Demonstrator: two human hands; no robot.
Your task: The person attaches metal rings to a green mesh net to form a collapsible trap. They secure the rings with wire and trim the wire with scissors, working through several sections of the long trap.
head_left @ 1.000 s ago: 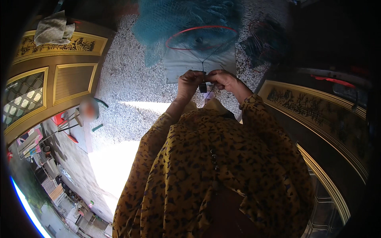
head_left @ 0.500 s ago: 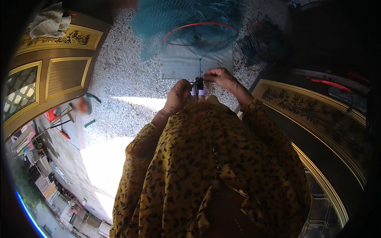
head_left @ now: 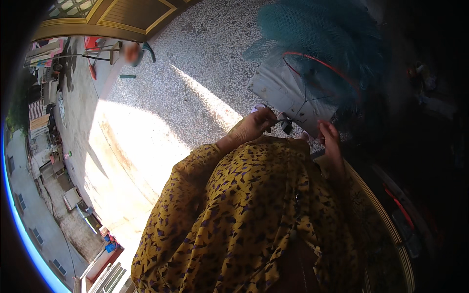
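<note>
My left hand (head_left: pixel 255 124) is closed in a pinch on a dark cord (head_left: pixel 287 120) that stretches to the right from its fingertips. Under that cord is a small black object (head_left: pixel 287 128), whose kind I cannot make out. My right hand (head_left: pixel 330 136) is apart from the left, thumb and fingers pressed together; whatever is in them is too small to see. Beyond both hands, a teal net (head_left: pixel 312 27) with a red hoop (head_left: pixel 328 70) lies partly over a pale sheet (head_left: pixel 273 84). Thin dark lines run from the hoop toward the hands.
Speckled stone floor (head_left: pixel 195 53) spreads ahead and left, with a bright sunlit patch (head_left: pixel 137 151). A brown door with gold trim (head_left: pixel 141 12) stands at upper left. Gold-edged panelling (head_left: pixel 383 210) rises close on my right, near a red-handled thing (head_left: pixel 399 207) in shadow.
The whole view has swung, so the net and sheet now sit farther right and tilted. My hands have drawn apart, the right one moving away from the black object.
</note>
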